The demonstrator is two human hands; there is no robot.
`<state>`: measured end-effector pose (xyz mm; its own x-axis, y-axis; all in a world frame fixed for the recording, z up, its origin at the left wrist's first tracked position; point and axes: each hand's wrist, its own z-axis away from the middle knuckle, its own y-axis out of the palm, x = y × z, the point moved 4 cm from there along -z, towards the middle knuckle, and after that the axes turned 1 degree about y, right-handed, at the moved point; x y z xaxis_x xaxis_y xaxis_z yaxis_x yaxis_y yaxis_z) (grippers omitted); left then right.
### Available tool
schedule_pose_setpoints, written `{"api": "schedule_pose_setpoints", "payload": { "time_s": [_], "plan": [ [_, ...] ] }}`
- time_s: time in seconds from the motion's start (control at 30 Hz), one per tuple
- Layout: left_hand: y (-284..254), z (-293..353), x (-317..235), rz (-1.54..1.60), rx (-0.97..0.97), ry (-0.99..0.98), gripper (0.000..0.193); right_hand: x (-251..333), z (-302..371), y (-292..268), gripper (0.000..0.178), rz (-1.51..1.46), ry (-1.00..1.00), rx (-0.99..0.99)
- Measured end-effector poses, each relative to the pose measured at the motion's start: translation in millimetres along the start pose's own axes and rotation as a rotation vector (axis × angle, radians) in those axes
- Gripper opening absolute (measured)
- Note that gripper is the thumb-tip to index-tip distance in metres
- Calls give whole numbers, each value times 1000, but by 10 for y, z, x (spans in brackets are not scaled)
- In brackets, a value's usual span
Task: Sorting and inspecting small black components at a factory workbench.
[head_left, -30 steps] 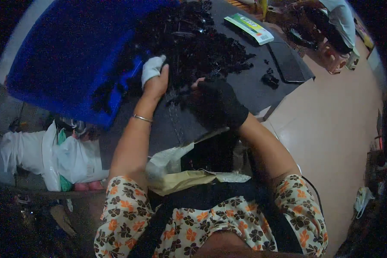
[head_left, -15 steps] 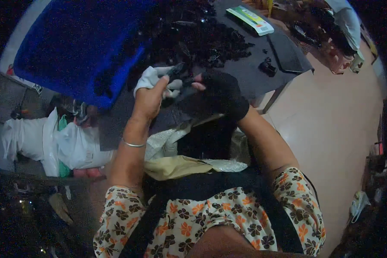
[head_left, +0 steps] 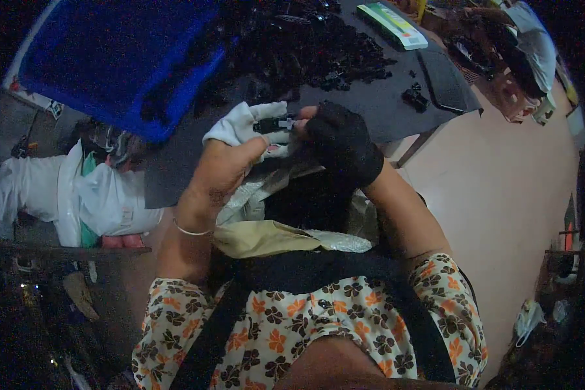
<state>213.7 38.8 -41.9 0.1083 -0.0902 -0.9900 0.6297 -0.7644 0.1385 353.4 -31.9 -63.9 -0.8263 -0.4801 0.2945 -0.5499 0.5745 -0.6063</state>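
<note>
My left hand (head_left: 237, 138), in a white glove that leaves the thumb bare, is closed around a small black plastic part (head_left: 266, 125) with a pale piece at its right end. My right hand (head_left: 344, 142) wears a black glove with bare fingertips. Its thumb and forefinger pinch at the pale end of the part. Both hands are over the near edge of a dark grey table (head_left: 240, 91). Beyond them spreads a heap of small black parts (head_left: 305, 55). A lone black part (head_left: 415, 99) lies to the right of the heap.
A blue bin (head_left: 110, 71) stands at the left of the heap. At the back right are a green-and-white box (head_left: 396, 29) and a black tray (head_left: 443, 81). An open sack (head_left: 257, 237) hangs below the table edge. White bags (head_left: 114, 205) lie at left.
My left hand has turned and opened its grip somewhat, so the part with its pale end now shows between the hands. The table and heap have shifted slightly in view.
</note>
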Motion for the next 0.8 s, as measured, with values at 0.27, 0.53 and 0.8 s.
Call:
{"api": "schedule_pose_setpoints", "payload": {
  "time_s": [0.27, 0.53, 0.8],
  "plan": [
    [-21, 102, -28, -261, -32, 31, 38, 111, 0, -27, 22, -47, -99, -48],
    [-174, 105, 164, -190, -291, 247, 24, 1, 31, 118, 20, -265, 352, -123],
    [-132, 199, 201, -311, -230, 100, 22, 159, 16, 86, 23, -47, -27, 157]
  ]
}}
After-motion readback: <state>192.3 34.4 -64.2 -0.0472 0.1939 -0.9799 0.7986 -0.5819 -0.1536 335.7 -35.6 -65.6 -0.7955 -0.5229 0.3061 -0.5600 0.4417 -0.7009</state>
